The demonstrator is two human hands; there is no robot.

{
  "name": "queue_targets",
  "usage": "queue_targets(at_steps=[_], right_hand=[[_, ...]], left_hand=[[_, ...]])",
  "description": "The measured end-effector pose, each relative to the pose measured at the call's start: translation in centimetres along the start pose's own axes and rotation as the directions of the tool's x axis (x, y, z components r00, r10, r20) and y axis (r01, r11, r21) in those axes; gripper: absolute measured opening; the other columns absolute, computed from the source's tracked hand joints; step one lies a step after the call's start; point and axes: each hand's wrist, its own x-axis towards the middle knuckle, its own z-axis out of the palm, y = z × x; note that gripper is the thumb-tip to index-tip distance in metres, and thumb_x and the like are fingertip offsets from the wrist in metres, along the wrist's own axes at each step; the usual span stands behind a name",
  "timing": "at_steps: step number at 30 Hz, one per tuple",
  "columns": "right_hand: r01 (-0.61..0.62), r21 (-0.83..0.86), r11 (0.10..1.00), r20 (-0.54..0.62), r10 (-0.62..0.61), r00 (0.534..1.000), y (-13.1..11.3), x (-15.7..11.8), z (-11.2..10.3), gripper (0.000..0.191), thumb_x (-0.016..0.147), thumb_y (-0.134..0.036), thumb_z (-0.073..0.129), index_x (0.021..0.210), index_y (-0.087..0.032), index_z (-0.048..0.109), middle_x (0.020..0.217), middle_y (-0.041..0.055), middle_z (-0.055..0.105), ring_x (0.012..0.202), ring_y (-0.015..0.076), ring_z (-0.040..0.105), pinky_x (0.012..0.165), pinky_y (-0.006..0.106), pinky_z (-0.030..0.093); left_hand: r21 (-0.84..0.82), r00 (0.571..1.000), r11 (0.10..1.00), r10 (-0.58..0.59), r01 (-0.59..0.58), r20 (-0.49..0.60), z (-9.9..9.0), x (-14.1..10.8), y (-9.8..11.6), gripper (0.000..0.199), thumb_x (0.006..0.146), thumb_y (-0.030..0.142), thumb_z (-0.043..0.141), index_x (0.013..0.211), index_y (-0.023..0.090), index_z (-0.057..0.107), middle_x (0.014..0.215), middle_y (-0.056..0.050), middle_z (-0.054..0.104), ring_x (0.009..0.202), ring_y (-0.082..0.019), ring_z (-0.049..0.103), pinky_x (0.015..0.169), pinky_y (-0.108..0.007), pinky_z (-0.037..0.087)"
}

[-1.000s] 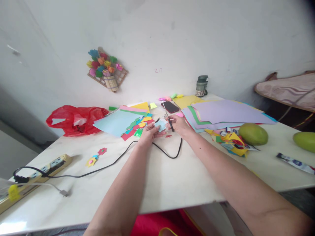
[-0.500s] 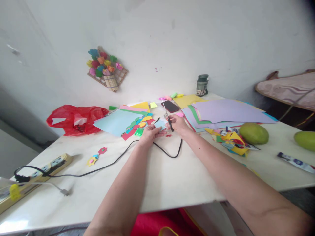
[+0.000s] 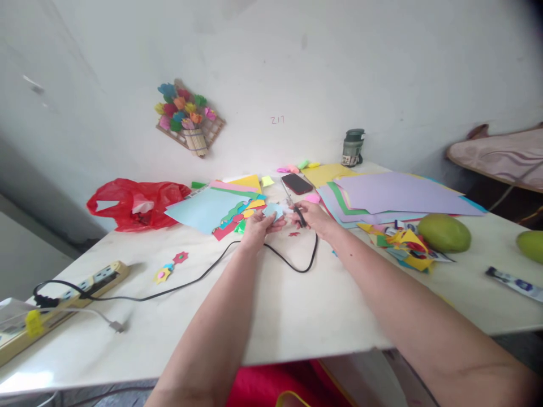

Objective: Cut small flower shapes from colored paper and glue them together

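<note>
My left hand [image 3: 260, 227] pinches a small piece of light blue paper [image 3: 274, 211] between thumb and fingers above the table. In my right hand [image 3: 313, 216] is a pair of scissors [image 3: 301, 216], dark handles in the fingers and blades pointing away toward the phone. The scissors are just right of the blue paper; whether the blades touch it is too small to tell. Below the hands lies a small red paper scrap [image 3: 294, 234]. Cut paper strips and shapes [image 3: 233, 215] in red, green, yellow and blue lie left of my left hand.
A black cable [image 3: 203, 275] runs from the power strip [image 3: 99, 277] under my forearms. Around the hands are a phone [image 3: 297, 183], coloured sheets [image 3: 382, 189], paper scraps [image 3: 409, 249], a green mango-like fruit [image 3: 444, 232], a glue-like tube [image 3: 515, 282], a red bag [image 3: 136, 203] and paper flowers [image 3: 180, 258].
The scissors have tilted lower and their handles have shifted slightly right and down. A small blue scrap now shows beside my right forearm. The whole view has shifted a little.
</note>
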Motion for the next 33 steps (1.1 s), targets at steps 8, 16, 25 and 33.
queue_targets(at_steps=[8,16,25,33], right_hand=[[-0.006,-0.086,0.996,0.176,0.021,0.984,0.22,-0.29,-0.22,0.031,0.074,-0.042,0.071,0.081,-0.015,0.058,0.057,0.0004,0.061,0.042,0.0073,0.052,0.032,0.016,0.027],[0.034,-0.149,0.988,0.286,0.010,0.958,-0.45,-0.81,-0.36,0.037,0.077,-0.050,0.065,0.076,-0.015,0.055,0.060,0.0028,0.063,0.044,0.0083,0.054,0.033,0.017,0.028],[0.041,-0.197,0.979,0.316,0.024,0.948,-0.47,-0.87,-0.36,0.034,0.079,-0.047,0.064,0.073,-0.014,0.055,0.063,0.0040,0.064,0.046,0.0088,0.055,0.034,0.018,0.031],[0.016,-0.220,0.975,0.313,0.055,0.948,-0.51,-0.88,-0.28,0.031,0.080,-0.044,0.064,0.076,-0.014,0.054,0.062,0.0032,0.064,0.045,0.0084,0.054,0.034,0.017,0.032]], left_hand=[[-0.006,1.000,1.000,-0.002,0.002,-0.021,-0.14,0.12,0.12,0.034,0.068,0.035,0.077,0.081,0.012,0.057,0.070,-0.006,0.070,0.062,-0.017,0.069,0.059,-0.024,0.053],[-0.021,1.000,1.000,0.007,-0.008,-0.026,-0.47,0.25,-0.01,0.033,0.069,0.037,0.077,0.080,0.011,0.060,0.075,-0.008,0.071,0.065,-0.017,0.069,0.068,-0.029,0.055],[-0.092,0.999,0.995,0.032,-0.035,-0.041,-0.40,0.22,0.19,0.033,0.063,0.034,0.080,0.079,0.011,0.064,0.077,-0.006,0.071,0.067,-0.016,0.069,0.068,-0.027,0.056],[-0.135,0.998,0.990,0.027,-0.036,-0.065,-0.47,0.14,0.21,0.028,0.065,0.028,0.080,0.079,0.010,0.065,0.078,-0.005,0.070,0.073,-0.016,0.070,0.072,-0.025,0.056]])
